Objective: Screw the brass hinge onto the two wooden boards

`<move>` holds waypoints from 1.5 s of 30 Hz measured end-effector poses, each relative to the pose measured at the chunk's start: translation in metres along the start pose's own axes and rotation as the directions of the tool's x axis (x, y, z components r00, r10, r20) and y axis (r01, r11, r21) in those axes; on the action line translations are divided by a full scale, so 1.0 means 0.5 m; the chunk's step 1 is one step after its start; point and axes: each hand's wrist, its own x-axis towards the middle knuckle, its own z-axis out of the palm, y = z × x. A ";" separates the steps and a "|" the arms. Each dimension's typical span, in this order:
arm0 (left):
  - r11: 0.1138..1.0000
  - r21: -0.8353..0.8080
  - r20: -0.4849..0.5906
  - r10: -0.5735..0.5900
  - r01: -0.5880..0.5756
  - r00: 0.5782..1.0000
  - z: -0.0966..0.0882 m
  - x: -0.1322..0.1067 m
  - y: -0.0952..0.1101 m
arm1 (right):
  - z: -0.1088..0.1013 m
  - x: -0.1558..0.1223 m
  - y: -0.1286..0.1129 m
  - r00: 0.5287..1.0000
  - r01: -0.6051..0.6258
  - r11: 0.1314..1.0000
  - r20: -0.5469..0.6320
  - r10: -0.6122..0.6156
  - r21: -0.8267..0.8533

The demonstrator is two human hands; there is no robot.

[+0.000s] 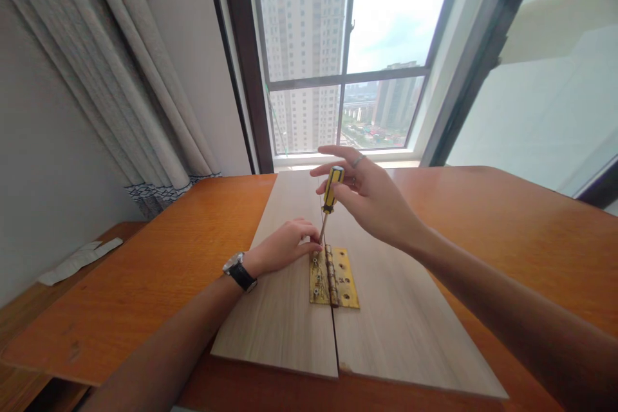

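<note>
My right hand (369,190) has its thumb against the yellow-and-black handle of a screwdriver (331,192), the other fingers spread behind it. The screwdriver leans slightly, its tip down at the top of a brass hinge (348,277). There, the thumb and fingers of my left hand (287,244) are pinched together around the tip; whatever is between them is hidden. The hinge lies open across the seam of two pale wooden boards (284,328) (410,335). Screw heads show in its left leaf, and bare holes in its right leaf.
Both boards lie on an orange-brown wooden table (145,283). A window (345,77) is beyond the far edge, with a grey curtain (111,64) at the left. Some white paper (80,261) lies on a lower surface at the left.
</note>
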 end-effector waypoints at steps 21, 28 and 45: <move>0.964 0.227 -0.221 -0.086 0.137 0.971 -0.022 -0.008 -0.091 | -0.010 0.009 0.012 0.966 0.159 0.986 -0.214 -0.145 0.053; 0.959 0.250 -0.182 -0.088 0.133 0.979 -0.015 -0.005 -0.097 | 0.006 -0.001 0.011 0.980 0.127 0.991 -0.159 -0.118 0.048; 0.967 0.251 -0.074 -0.017 0.035 0.997 -0.022 -0.009 -0.085 | 0.022 -0.021 0.009 0.991 0.123 0.979 -0.035 -0.130 -0.162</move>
